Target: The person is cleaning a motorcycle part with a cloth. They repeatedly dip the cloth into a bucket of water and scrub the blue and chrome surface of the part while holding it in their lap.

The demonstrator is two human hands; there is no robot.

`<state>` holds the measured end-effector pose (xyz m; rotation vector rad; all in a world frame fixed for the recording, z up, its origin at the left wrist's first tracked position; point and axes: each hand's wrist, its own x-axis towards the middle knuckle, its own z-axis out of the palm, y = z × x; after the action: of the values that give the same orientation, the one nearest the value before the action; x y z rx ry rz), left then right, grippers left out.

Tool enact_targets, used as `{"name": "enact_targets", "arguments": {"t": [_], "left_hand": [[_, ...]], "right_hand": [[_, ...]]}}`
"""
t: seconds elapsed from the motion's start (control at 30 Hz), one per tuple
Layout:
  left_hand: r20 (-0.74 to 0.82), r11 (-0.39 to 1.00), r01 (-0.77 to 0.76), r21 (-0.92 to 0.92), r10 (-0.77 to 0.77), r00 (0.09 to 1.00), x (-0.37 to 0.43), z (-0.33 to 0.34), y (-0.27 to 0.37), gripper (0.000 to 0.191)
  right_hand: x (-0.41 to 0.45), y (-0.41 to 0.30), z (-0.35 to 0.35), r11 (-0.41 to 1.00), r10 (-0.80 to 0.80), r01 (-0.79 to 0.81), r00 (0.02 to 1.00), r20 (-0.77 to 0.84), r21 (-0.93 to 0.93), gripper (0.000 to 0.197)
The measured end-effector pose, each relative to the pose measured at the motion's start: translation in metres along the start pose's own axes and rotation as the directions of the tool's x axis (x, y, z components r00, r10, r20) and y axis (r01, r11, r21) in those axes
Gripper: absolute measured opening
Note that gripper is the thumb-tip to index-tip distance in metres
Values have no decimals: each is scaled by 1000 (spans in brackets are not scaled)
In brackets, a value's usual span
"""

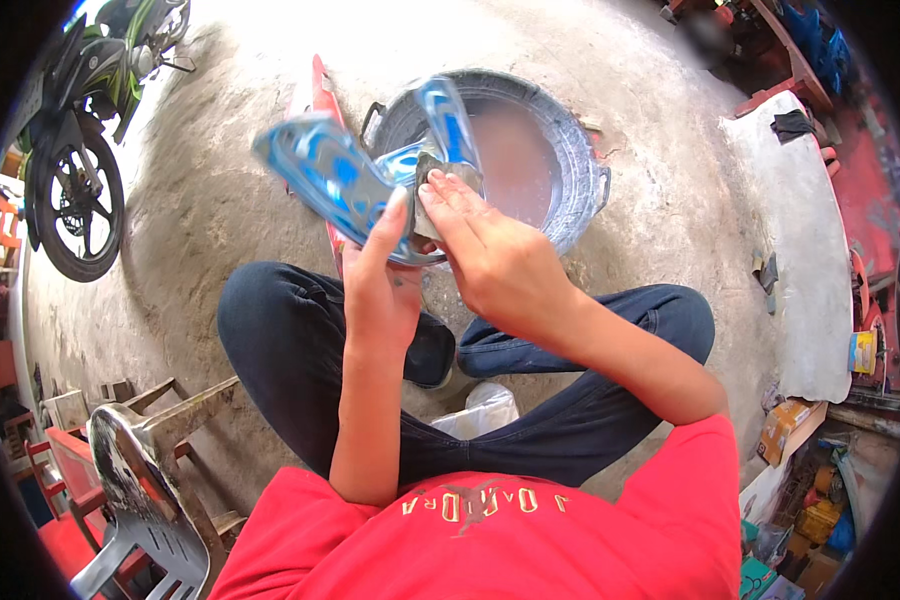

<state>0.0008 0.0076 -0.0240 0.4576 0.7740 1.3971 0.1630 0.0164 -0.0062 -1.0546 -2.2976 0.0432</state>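
My left hand [382, 277] grips the lower edge of a glossy blue and silver plastic panel [330, 180], its thumb on the front face. The panel has curved arms and is tilted over the near left side of a round basin [570, 150]. My right hand [487, 251] presses a grey sheet, likely sandpaper [429, 206], against the panel with its fingers laid flat. Cloudy brownish water [514, 161] lies in the basin. The panel's far left end is blurred.
A red panel [322, 90] lies left of the basin. A motorcycle [82, 187] stands at the upper left. Chairs [150, 502] are at the lower left. On the right are a long pale board [802, 262], a cardboard box [787, 431] and a dark cloth [792, 126].
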Motion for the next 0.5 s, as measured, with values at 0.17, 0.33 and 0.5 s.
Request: {"name": "enact_targets", "arguments": {"t": [0.17,0.33,0.5], "left_hand": [[-20,994,-57,-95,55,998,2,7,-10,41],[-177,998,-9,-65,-2,984,0,10,4,47],[-113,989,-19,-144,3,994,2,9,5,56]], "right_hand": [[5,2,-6,997,-65,63,997,-49,-38,48],[10,30,-6,993,114,-115,992,-50,-7,47],[6,3,-7,983,-179,179,984,-9,28,54]]}}
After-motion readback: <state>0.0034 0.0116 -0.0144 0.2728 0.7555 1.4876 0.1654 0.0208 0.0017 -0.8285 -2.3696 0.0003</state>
